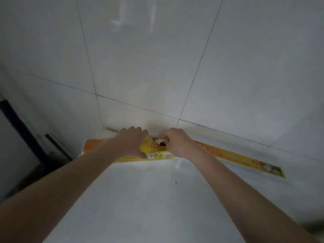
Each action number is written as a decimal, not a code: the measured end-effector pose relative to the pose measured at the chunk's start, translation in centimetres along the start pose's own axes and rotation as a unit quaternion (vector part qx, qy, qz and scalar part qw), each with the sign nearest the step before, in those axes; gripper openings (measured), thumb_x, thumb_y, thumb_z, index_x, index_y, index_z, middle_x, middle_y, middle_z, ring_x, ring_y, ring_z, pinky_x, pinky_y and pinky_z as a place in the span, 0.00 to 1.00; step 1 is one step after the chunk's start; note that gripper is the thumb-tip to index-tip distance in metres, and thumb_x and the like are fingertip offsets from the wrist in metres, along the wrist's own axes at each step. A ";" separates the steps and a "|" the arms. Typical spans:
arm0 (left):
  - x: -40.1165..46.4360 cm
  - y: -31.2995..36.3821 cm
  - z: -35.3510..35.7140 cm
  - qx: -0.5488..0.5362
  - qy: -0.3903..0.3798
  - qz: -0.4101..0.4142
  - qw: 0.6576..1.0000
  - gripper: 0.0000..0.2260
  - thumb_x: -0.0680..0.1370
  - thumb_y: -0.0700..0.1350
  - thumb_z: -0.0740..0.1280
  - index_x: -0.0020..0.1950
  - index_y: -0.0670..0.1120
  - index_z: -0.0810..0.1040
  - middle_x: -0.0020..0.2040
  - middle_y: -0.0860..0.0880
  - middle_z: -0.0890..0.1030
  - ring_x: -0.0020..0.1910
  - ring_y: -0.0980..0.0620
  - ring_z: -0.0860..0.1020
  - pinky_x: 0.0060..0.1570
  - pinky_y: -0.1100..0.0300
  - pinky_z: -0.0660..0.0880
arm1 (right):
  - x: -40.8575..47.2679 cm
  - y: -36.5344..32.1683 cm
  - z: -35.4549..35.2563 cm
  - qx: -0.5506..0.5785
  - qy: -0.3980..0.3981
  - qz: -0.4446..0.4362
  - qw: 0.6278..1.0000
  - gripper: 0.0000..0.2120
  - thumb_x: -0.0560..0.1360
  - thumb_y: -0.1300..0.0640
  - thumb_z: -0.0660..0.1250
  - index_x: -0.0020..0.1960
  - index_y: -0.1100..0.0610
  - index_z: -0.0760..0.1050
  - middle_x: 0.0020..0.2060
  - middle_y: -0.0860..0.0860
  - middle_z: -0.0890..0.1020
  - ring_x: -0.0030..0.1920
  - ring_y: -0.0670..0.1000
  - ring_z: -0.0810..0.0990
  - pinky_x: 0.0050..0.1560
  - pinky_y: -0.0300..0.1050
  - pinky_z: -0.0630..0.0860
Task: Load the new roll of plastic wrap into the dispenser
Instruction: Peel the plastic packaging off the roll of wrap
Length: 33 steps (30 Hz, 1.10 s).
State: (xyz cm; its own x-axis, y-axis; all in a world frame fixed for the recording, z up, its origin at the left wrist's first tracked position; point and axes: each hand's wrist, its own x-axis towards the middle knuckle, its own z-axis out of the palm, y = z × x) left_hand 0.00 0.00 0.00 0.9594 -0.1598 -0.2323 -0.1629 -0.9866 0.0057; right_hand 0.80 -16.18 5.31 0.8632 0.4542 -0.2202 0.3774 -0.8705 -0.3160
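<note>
A roll of plastic wrap [157, 152] in a yellow and orange label lies on a white surface against the tiled wall. My left hand [130, 142] rests over the roll's left half, fingers curled over its far side. My right hand [177, 142] pinches something small and pale at the roll's top edge, near its middle. A long yellow and orange strip [242, 159], which looks like the label or a box flap, stretches from under my right hand to the right along the surface. No separate dispenser shows clearly.
White wall tiles [157, 67] with dark grout lines rise right behind the roll. The white counter [140, 199] runs toward me between my forearms. A dark frame or appliance edge [21, 130] stands at the left.
</note>
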 end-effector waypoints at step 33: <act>-12.7 7.4 10.3 0.063 0.193 0.001 0.979 0.41 0.61 0.57 0.75 0.69 0.50 0.61 0.63 0.50 0.71 0.61 0.47 0.71 0.57 0.52 0.69 | -13.9 6.4 13.9 0.436 0.181 0.180 0.863 0.04 0.69 0.67 0.65 0.39 0.61 0.77 0.39 0.59 0.79 0.43 0.56 0.79 0.56 0.62 0.78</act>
State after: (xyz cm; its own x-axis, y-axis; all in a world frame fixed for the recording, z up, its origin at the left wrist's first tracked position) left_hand -15.76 -4.95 -7.07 0.9705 -0.1869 0.1522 -0.1696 -0.9782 -0.1196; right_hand -13.43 -25.37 -6.49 0.9795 -0.0421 -0.1972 -0.1975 -0.3980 -0.8959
